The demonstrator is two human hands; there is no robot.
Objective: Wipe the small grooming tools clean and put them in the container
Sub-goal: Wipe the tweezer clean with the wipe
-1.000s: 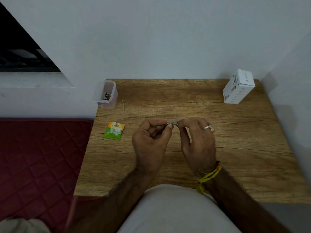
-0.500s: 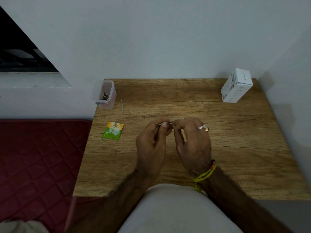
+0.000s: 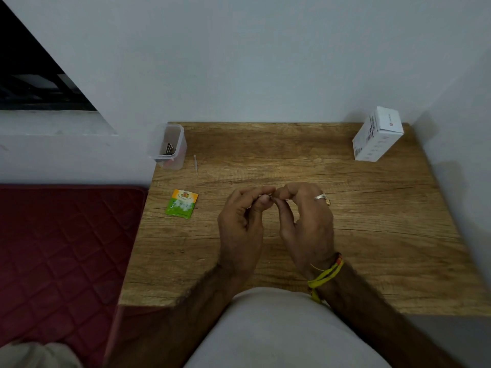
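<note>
A single head-worn view looks forward and steeply down from above the seated person, facing the wall at 12 o'clock. The wooden table (image 3: 372,235) fills the centre, close below; a red mattress (image 3: 61,248) lies at 9 o'clock, and the person's lap sits at 6 o'clock.

Container (image 3: 170,144) far-left on table (image 3: 372,235), sachet (image 3: 182,203) before it, box (image 3: 377,134) far-right

Dim, flat indoor light; soft shadow beside white box (image 3: 377,135) on right wall. Wide-angle bending at edges; window opening (image 3: 32,75) upper left black; mild softness overall.
</note>
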